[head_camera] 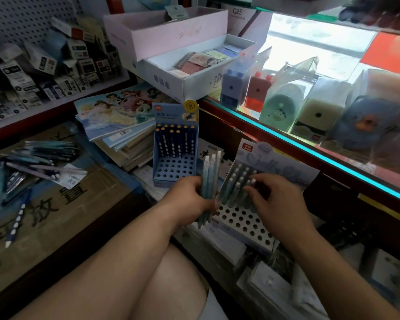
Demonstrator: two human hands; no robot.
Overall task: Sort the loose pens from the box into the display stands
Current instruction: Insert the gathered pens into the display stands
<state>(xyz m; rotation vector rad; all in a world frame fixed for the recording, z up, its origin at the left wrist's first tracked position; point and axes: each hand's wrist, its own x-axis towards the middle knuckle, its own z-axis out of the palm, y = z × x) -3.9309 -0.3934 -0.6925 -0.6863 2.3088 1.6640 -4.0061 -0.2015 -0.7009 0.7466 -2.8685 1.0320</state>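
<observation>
**Pen bundle** (208,181): several slim, pale blue-green barrels w/ white caps, smooth plastic, held upright and parallel. Left hand (188,199) wraps the lower barrels, fingers curled round them. Bundle sits between the two stands.

**Grey stand** (245,221): card construction. White base perforated w/ rows of round holes. Backboard tilted, pale script print, red label at its top-left corner. A cluster of matching pens (236,183) stands in the holes along the back edge; the front rows of holes show bare. Right hand (278,200) lies over the stand's right side, fingers bent, tips on the pen caps. Whether it pinches one: cannot tell.

**Blue stand** (174,168): card, similar hole-grid base, upright, just behind the left hand. One row of dark dotted pens w/ yellow tops (172,140) along its back edge.

**Loose pens** (36,158): mixed blue and lilac heap, crossed at all angles, on a flat brown cardboard box (74,211) w/ large printed characters, toward its far-left corner. One dotted pen (15,221) lies apart near the left edge.

**Surroundings:**
- Slumped stack of illustrated notebooks (116,118) to the left of and behind the blue stand.
- Glass counter (333,155) on the right, w/ sharpeners (254,91) in clear packs along its near edge.
- Stacked pink and white cartons (166,35) at the counter's far-left corner.
- Person's forearms cross the foreground and hide the grey stand's right edge.
</observation>
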